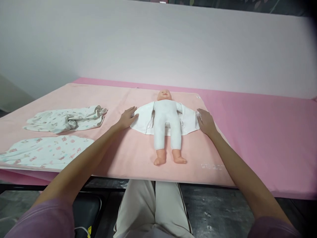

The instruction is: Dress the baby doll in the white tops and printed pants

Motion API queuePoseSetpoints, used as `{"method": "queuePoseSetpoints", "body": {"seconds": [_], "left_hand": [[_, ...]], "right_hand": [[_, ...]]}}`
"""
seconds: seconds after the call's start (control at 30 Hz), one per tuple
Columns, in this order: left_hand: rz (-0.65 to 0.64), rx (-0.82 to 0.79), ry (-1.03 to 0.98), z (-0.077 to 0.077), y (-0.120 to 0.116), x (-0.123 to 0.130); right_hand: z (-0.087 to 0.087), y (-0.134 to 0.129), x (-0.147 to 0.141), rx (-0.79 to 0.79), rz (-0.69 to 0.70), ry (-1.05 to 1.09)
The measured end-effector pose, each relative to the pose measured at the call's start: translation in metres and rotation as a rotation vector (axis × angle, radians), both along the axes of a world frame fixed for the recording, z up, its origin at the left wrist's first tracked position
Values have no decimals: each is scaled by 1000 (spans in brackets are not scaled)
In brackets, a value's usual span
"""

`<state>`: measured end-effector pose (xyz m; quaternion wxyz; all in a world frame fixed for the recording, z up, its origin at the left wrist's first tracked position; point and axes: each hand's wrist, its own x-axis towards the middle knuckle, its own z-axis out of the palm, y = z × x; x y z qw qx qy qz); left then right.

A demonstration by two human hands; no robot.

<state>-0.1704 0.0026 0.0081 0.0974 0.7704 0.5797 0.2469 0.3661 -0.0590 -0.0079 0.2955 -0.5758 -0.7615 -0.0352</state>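
A baby doll [165, 114] with a white cloth body lies on its back, head away from me and bare feet toward me. Under it, a white baby shirt [144, 115] is spread open to both sides. My left hand [127, 118] rests at the shirt's left edge, fingers stretched out and thumb apart, touching the cloth. At the opposite edge, my right hand [206, 121] has a bit of the shirt between thumb and fingers. Whether the doll's arms are in the sleeves is hard to tell.
A pale pink mat [138, 165] covers part of the pink table [267, 138]. On the left lie a folded patterned baby garment [64, 119] and a white printed cloth [49, 150]. A white partition [158, 46] stands behind. Below the front edge is a dark chair [86, 211].
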Motion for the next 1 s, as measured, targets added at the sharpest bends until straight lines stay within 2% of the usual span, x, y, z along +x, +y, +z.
{"method": "queuePoseSetpoints", "body": {"seconds": [0.1,0.17,0.27,0.37,0.5,0.6,0.7,0.77,0.9,1.0], "left_hand": [[-18,123,23,6,-31,22],[-69,222,12,9,-58,44],[-161,218,23,9,-94,76],[-195,176,11,6,-114,90],[-179,152,-1,8,-117,89],[-164,90,6,12,-116,88],[-145,31,8,14,-116,88],[-138,33,36,13,-116,87],[-208,137,102,9,-118,85],[-293,125,157,4,-122,85]], "right_hand": [[9,-30,-12,42,93,-49],[14,-47,-21,-19,213,-70],[22,-63,-30,-131,352,-57],[27,-66,-28,-249,309,32],[29,-62,-19,-367,239,87],[28,-63,-20,-274,248,43],[28,-68,-31,-136,314,-9],[27,-73,-41,-119,363,-3],[21,-79,-52,-222,435,-32],[14,-79,-51,-347,424,-103]]}}
